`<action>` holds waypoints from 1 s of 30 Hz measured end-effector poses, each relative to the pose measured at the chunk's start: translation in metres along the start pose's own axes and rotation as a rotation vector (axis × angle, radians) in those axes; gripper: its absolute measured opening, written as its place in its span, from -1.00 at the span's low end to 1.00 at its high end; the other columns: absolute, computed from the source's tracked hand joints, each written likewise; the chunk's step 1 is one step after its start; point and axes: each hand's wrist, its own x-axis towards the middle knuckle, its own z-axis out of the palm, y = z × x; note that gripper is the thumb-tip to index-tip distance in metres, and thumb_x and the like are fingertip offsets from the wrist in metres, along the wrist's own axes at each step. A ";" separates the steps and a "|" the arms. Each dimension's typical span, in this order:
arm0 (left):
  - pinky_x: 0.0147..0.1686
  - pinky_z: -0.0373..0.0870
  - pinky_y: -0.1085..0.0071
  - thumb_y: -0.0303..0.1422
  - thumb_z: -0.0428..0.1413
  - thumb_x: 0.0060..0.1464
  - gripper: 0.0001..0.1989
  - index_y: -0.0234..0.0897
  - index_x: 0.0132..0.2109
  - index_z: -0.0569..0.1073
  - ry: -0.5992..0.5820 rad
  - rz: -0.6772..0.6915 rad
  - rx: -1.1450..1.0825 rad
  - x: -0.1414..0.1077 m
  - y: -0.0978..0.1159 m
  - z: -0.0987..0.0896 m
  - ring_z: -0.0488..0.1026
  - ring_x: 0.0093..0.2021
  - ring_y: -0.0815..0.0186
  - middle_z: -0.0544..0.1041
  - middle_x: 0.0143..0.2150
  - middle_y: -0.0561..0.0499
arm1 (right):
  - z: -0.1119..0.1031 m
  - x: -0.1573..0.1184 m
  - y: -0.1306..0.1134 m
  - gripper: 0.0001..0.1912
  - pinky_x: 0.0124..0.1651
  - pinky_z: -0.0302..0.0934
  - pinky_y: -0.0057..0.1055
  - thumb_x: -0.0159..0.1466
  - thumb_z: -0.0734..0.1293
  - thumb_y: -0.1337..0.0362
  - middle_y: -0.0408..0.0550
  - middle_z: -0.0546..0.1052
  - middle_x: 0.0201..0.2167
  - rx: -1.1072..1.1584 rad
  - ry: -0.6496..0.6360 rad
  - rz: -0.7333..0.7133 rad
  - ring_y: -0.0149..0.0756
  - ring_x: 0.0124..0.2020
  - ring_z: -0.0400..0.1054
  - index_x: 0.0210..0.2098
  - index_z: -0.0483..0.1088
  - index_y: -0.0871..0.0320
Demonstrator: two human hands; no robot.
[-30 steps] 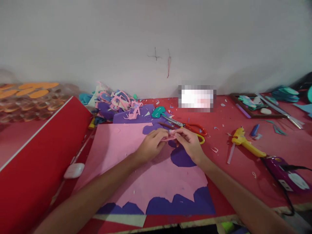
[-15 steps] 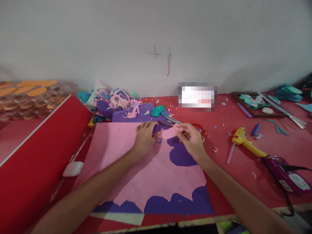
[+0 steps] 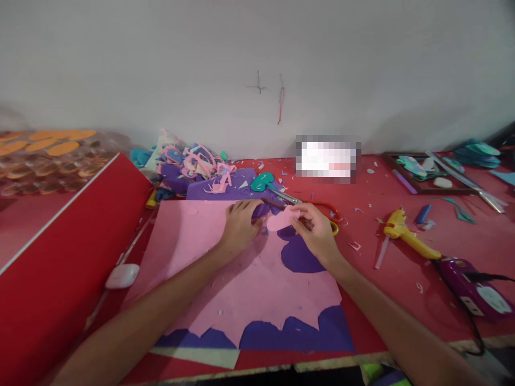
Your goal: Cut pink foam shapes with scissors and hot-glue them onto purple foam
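Observation:
Between thumb and fingers, my right hand [image 3: 316, 230] pinches a small pink cutout [image 3: 279, 220] with rounded edges. My left hand [image 3: 242, 222] is beside it with curled fingers, closed round a small purple piece [image 3: 260, 210]. Both are over a large pink sheet [image 3: 193, 268], which lies on a purple sheet [image 3: 293, 335] with scalloped edges. Under my right hand rests a dark purple shape [image 3: 301, 256]. Scissors with orange handles [image 3: 332, 208] lie just behind my hands, their blades near a teal piece [image 3: 263, 182].
Paper scraps [image 3: 197, 163] are heaped at the back left. A red board [image 3: 72, 257] and a white case [image 3: 123, 276] stand left. On the right are a yellow glue gun [image 3: 410, 236], a blue stub [image 3: 423, 214], a purple power strip [image 3: 478, 289] and a framed tray [image 3: 436, 190].
The view has shifted very slightly. Both hands keep almost the same pose, and the pink cutout is still in my right hand.

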 end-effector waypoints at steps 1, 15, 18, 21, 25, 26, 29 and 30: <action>0.15 0.27 -0.09 -0.44 0.15 0.12 -0.64 -0.15 0.08 0.48 -0.004 -0.001 0.002 0.000 0.000 0.000 0.47 0.11 -0.05 0.60 0.11 -0.13 | 0.000 0.000 0.000 -0.77 -0.32 0.31 -0.31 0.32 0.40 0.12 0.04 0.62 -0.12 -0.003 -0.001 0.002 -0.14 -0.16 0.52 -0.07 0.46 0.06; 0.15 0.31 -0.14 -0.45 0.17 0.10 -0.61 -0.11 0.09 0.47 0.037 0.034 -0.027 0.001 -0.001 0.002 0.51 0.10 -0.07 0.62 0.09 -0.12 | 0.000 0.000 0.003 -0.80 -0.30 0.34 -0.31 0.33 0.39 0.11 0.04 0.63 -0.15 -0.027 0.004 -0.008 -0.12 -0.13 0.52 -0.12 0.48 0.06; 0.16 0.33 -0.15 -0.50 0.14 0.07 -0.59 -0.09 0.07 0.48 0.060 0.043 -0.070 0.002 -0.004 0.004 0.52 0.08 -0.04 0.63 0.08 -0.10 | 0.000 0.000 0.001 -0.81 -0.29 0.34 -0.31 0.34 0.38 0.12 0.03 0.63 -0.13 -0.034 0.002 -0.018 -0.12 -0.12 0.52 -0.12 0.49 0.05; 0.15 0.35 -0.15 -0.54 0.10 0.05 -0.58 -0.10 0.05 0.50 0.070 0.022 -0.122 0.003 -0.004 0.002 0.54 0.05 -0.01 0.64 0.04 -0.09 | 0.000 -0.001 0.000 -0.80 -0.30 0.35 -0.31 0.34 0.38 0.10 0.03 0.62 -0.15 -0.030 0.000 -0.016 -0.13 -0.15 0.52 -0.12 0.49 0.05; 0.09 0.43 -0.02 -0.50 0.04 0.14 -0.69 -0.16 -0.02 0.52 0.050 -0.042 -0.195 0.004 -0.002 -0.002 0.57 -0.01 0.07 0.66 -0.04 -0.10 | 0.001 -0.001 0.000 -0.75 -0.33 0.33 -0.30 0.34 0.38 0.10 -0.03 0.60 -0.27 -0.004 0.001 0.005 -0.20 -0.32 0.49 -0.05 0.44 0.04; 0.06 0.45 0.03 -0.49 0.04 0.16 -0.73 -0.18 -0.05 0.52 0.046 -0.061 -0.217 0.004 -0.002 -0.003 0.57 -0.04 0.10 0.66 -0.06 -0.09 | 0.001 -0.001 0.000 -0.71 -0.34 0.32 -0.30 0.33 0.39 0.10 -0.05 0.59 -0.30 0.015 0.002 0.012 -0.22 -0.36 0.47 -0.01 0.42 0.04; -0.06 0.51 0.17 -0.46 0.06 0.15 -0.82 -0.20 -0.15 0.51 0.061 -0.109 -0.289 0.003 0.001 -0.005 0.57 -0.12 0.17 0.65 -0.14 -0.05 | 0.001 0.000 -0.001 -0.65 -0.37 0.31 -0.31 0.29 0.42 0.07 -0.07 0.59 -0.33 0.078 -0.007 0.037 -0.24 -0.41 0.46 0.01 0.39 0.05; -0.08 0.51 0.20 -0.47 0.06 0.14 -0.84 -0.20 -0.17 0.50 0.073 -0.113 -0.305 0.003 0.003 -0.006 0.57 -0.14 0.19 0.64 -0.16 -0.04 | 0.001 0.000 -0.001 -0.66 -0.37 0.32 -0.32 0.28 0.43 0.05 -0.07 0.59 -0.34 0.096 -0.020 0.050 -0.24 -0.40 0.46 -0.04 0.41 0.06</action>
